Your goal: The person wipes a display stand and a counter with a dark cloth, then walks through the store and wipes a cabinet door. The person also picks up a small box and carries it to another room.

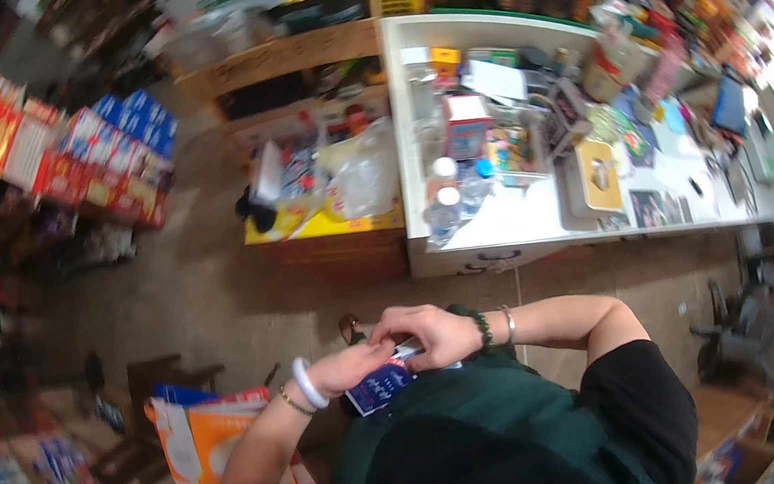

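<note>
A dark blue printed packet (379, 393), bearing writing, is in front of my waist against the dark green apron (473, 399). My left hand (352, 369), with a white bangle at the wrist, lies over its upper edge and grips it. Curled from the other side, my right hand (433, 333) has its thumb at the packet's upper right edge. The fingertips of both hands meet there. Between them shows a small whitish piece (408, 349), too blurred to name. My fingers hide part of the packet.
Ahead stands a white-topped desk (513, 222) with plastic bottles (445, 214), a tissue box (591, 181) and clutter. Left of it, a yellow-edged box (324, 227) holds goods and plastic bags. Stacked cartons (100, 158) stand far left. An orange-and-white bag (195, 447) is beside my left arm.
</note>
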Available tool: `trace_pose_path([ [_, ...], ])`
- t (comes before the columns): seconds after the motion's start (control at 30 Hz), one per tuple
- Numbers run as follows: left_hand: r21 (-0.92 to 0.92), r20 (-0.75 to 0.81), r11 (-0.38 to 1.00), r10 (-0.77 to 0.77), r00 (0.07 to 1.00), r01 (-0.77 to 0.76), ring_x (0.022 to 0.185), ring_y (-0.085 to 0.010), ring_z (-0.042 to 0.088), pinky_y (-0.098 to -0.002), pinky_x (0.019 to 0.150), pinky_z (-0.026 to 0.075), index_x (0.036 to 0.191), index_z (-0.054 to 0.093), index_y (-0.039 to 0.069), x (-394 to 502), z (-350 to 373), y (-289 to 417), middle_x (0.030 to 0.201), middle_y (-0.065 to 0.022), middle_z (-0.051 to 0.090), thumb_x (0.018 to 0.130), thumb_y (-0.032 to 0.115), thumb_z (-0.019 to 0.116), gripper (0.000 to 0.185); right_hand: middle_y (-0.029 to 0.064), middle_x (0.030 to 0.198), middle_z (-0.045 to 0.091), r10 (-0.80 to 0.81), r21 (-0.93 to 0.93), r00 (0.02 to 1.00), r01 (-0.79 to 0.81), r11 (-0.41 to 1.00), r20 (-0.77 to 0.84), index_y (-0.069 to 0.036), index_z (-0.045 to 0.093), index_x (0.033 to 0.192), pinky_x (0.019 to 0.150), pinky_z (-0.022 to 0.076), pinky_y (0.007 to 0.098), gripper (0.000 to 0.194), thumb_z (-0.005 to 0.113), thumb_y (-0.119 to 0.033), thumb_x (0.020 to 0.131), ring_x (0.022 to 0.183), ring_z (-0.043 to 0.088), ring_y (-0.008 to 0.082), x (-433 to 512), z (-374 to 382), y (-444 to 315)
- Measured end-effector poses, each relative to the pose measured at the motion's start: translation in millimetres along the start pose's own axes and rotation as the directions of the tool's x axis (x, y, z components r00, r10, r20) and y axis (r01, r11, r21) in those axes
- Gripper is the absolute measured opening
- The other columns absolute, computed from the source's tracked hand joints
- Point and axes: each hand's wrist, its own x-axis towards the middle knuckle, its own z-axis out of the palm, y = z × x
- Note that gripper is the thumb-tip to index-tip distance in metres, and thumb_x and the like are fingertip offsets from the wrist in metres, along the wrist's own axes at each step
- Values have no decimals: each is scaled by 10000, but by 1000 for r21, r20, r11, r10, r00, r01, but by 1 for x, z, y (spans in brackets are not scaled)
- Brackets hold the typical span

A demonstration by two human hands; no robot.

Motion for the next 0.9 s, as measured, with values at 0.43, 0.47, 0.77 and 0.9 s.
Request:
trace_pose_path([
  [0.43,-454,-291,773,341,894,-443,883,-224,646,-320,752,539,1231,447,-28,-62,-25,-57,1046,-157,614,934,416,458,535,26,1081,575,92,655,993,-19,755,-78,-31,513,1151,863,437,276,295,557,-212,922,991,527,104,143,35,30],
  [0.47,-473,-355,699,406,842,-536,884,-248,648,-345,739,547,1235,444,-26,-66,-31,-62,1060,-172,609,924,438,462,559,65,1090,590,120,448,975,-24,894,-187,-22,510,1160,838,472,300,311,584,-175,900,973,559,136,159,29,53],
  [0.77,-198,-906,164,346,244,-966,1094,-381,546,-515,874,496,1333,330,-7,-156,-85,-139,1264,-252,469,927,280,491,522,173,1379,383,373,-935,893,324,-144,252,-58,428,1324,1002,250,608,528,472,-337,878,1260,349,368,365,84,129],
  [0.9,-172,-948,211,231,220,-962,1067,-264,576,-369,870,491,1313,378,-3,-209,-126,-137,1180,-181,551,872,128,562,495,146,1322,449,617,-949,738,-313,-43,-272,-18,466,1249,894,443,476,591,511,-462,862,1147,476,370,441,38,251],
])
